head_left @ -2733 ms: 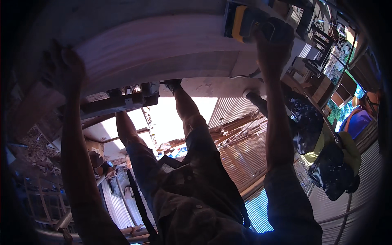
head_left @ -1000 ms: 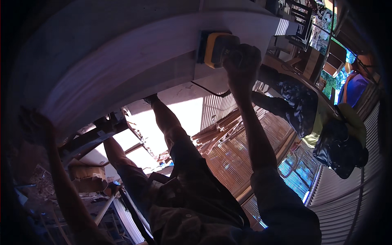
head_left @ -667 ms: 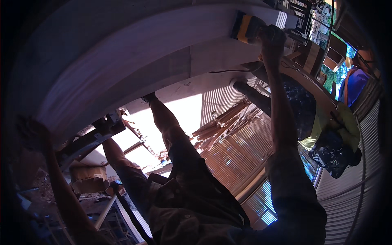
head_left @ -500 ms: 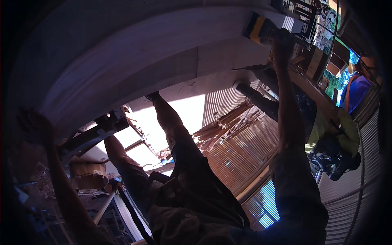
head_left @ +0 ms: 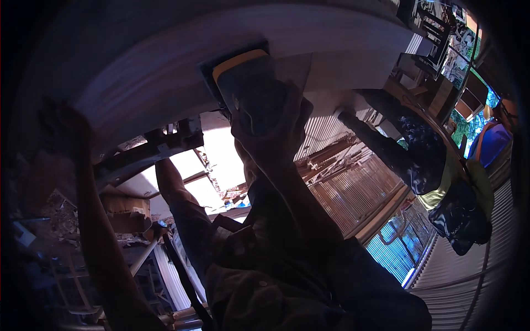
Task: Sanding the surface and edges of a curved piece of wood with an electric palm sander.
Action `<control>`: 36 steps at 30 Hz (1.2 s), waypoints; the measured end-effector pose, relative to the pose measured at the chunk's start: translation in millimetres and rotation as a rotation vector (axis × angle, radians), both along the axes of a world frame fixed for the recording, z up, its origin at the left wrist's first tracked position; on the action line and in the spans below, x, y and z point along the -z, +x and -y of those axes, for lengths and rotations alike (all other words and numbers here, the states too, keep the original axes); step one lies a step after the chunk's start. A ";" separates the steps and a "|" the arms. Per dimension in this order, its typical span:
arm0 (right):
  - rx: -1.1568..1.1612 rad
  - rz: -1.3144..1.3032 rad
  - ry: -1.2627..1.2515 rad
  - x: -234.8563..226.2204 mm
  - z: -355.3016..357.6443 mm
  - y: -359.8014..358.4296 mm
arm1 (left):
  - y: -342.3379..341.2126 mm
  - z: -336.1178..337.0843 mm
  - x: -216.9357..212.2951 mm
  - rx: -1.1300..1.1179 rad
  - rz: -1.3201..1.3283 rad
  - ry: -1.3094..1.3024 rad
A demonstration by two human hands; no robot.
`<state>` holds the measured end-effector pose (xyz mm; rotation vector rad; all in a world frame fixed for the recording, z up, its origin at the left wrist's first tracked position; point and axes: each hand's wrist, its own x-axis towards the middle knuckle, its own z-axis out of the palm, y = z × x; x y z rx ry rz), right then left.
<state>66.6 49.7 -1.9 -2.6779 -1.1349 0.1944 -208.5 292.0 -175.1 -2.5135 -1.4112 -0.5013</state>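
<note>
A wide pale board (head_left: 342, 60) with a curved look stretches across the upper part of the view. My right hand (head_left: 292, 118) is closed round a yellow and black power sander (head_left: 243, 71), whose pad lies against the board near its middle. The sander's body partly hides my fingers. Over at the far left, my left hand (head_left: 63, 127) rests on the board's end with its fingers stretched out, in deep shadow. Light streaks run along the board's surface between the two hands.
A dark clamp-like metal piece (head_left: 160, 149) sits below the board's left part, above a cardboard box (head_left: 127, 212). At right is another person in a yellow-green top (head_left: 480, 179) and dark trousers. Wood strips (head_left: 337, 157) lie by a corrugated sheet (head_left: 359, 198).
My right hand has drawn the sander leftward along the board, from its far right part to the middle. My left hand stays on the board's left end. The view has shifted slightly.
</note>
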 end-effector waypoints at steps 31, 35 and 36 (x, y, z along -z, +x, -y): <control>-0.142 -0.022 0.040 0.3 -82.0 -80.9 | 8.7 7.9 -15.7 -0.162 0.189 -0.072; -0.244 0.079 0.002 -2.2 -57.6 -47.0 | -5.5 8.3 -15.1 -0.167 0.125 -0.063; -0.219 0.153 -0.008 -6.8 -51.1 -24.0 | 0.1 11.8 -17.4 -0.197 0.120 -0.067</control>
